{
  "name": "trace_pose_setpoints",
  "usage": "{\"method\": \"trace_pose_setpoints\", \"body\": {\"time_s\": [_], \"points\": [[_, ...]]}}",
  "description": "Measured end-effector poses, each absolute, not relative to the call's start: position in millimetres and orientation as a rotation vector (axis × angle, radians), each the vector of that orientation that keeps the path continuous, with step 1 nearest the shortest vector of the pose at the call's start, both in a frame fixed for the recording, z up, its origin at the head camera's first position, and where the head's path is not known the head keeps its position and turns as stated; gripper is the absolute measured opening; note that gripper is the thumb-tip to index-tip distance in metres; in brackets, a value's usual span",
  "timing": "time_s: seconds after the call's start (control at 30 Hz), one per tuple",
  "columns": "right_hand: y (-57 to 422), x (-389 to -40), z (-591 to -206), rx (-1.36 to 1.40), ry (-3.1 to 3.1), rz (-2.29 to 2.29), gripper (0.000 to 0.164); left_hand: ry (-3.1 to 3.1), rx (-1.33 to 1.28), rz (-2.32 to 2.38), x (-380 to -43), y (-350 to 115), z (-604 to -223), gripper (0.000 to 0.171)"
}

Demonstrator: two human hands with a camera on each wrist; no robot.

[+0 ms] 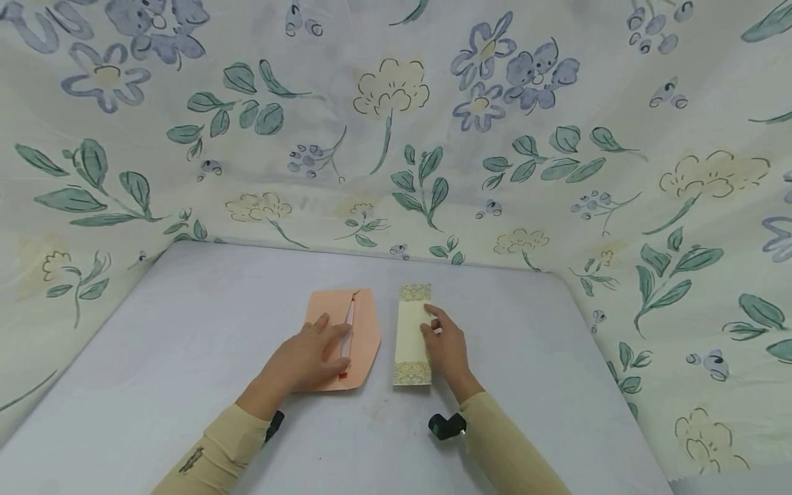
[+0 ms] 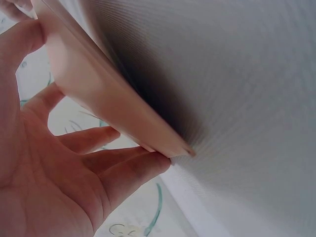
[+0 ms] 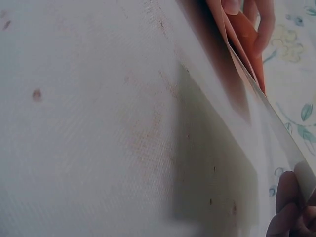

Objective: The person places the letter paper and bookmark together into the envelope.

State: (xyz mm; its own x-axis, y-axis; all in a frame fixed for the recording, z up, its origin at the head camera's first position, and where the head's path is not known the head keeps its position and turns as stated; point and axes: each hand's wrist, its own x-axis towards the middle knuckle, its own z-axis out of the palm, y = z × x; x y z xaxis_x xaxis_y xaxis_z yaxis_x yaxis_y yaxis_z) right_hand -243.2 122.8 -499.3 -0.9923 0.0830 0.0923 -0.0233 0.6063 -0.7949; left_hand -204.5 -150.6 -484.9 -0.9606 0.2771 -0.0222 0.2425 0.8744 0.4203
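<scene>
A salmon-pink paper envelope (image 1: 366,337) lies left of the middle of the table, with a long narrow gap showing a pale inside and a bit of red at its lower end. My left hand (image 1: 306,354) rests on it, fingers spread. In the left wrist view the fingertips touch the envelope's (image 2: 98,89) edge and face. To the right is an upright cream card (image 1: 410,333) with a speckled yellow-green band at each end. My right hand (image 1: 450,347) pinches its right edge. In the right wrist view that hand (image 3: 291,202) is partly cut off.
The white table (image 1: 495,302) carries small brownish marks (image 3: 143,128) near its front. A flowered cloth (image 1: 340,144) hangs behind the table and along its sides. Dark camera pieces (image 1: 447,426) sit at the wrists.
</scene>
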Motion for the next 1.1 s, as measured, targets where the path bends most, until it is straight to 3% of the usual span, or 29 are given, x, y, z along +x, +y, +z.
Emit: {"method": "trace_pose_setpoints", "body": {"time_s": [1.1], "points": [[97.8, -241.0, -496.5, 0.009, -2.686, 1.413, 0.043, 2.974, 0.409, 0.614, -202.6, -148.4, -482.4, 0.063]]}}
